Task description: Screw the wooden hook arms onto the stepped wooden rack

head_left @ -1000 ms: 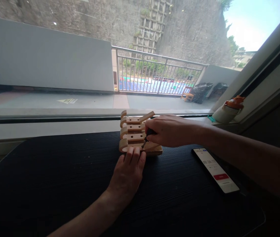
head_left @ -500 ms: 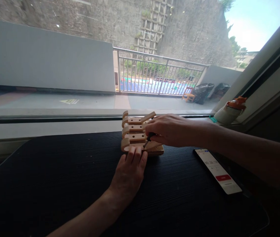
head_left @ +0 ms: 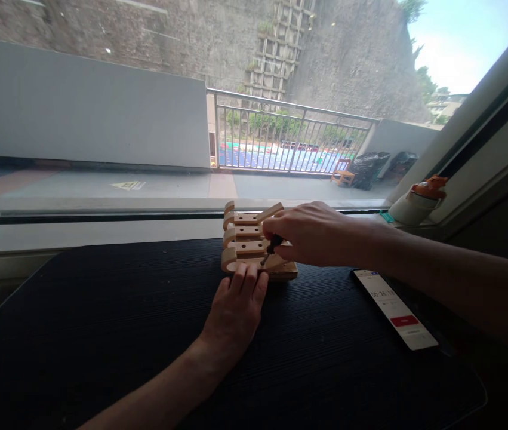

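Note:
A light wooden rack-like piece (head_left: 249, 246), with curved ends and crossbars with dark holes, lies on the black table by the window. My left hand (head_left: 238, 304) presses its fingertips on the near edge of the wood, the fingers bent against it. In my right hand (head_left: 305, 233) is a screwdriver (head_left: 274, 243) with a dark handle, the fingers closed round it. The screwdriver slants down to the left, and its tip meets the nearest crossbar. Whether a screw sits under the tip is too small to tell. My right hand hides part of the wood's right side.
A phone (head_left: 394, 310) showing a running timer lies on the black table (head_left: 114, 322), right of the wood and under my right forearm. A white bottle with an orange top (head_left: 417, 203) stands on the sill at right. The window pane rises behind the table.
My right hand has turned slightly on the screwdriver, showing more of its handle. The whole view has shifted a little; the wood and my left hand stay in place.

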`<state>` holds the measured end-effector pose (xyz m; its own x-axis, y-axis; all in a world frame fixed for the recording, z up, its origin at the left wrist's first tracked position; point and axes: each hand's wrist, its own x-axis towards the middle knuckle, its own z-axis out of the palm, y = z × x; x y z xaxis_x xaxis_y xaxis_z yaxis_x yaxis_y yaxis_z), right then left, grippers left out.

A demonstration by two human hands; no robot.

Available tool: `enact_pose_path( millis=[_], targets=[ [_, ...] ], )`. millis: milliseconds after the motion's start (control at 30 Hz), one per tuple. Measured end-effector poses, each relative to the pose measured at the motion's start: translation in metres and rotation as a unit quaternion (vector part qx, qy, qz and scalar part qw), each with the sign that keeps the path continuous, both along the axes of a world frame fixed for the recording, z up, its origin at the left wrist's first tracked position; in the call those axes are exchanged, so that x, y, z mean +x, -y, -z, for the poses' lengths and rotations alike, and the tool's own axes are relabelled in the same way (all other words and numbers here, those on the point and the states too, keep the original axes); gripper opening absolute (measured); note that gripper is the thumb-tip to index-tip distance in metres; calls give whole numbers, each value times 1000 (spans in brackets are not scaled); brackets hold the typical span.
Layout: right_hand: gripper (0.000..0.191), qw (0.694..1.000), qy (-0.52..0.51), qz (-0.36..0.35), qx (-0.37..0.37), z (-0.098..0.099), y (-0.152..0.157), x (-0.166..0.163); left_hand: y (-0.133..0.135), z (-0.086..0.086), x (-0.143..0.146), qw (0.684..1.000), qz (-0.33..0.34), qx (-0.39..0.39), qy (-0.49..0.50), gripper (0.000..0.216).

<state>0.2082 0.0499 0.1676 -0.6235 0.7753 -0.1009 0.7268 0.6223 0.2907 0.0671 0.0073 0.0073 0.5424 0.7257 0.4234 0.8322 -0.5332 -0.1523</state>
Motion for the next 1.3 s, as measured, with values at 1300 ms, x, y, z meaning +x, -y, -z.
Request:
enact_pose_path(
  millis=[1300],
  targets=[
    [29,999,-2,35,-26,9,-5,5,-12,-24,-2,996,-89,-7,-15,29]
  ],
)
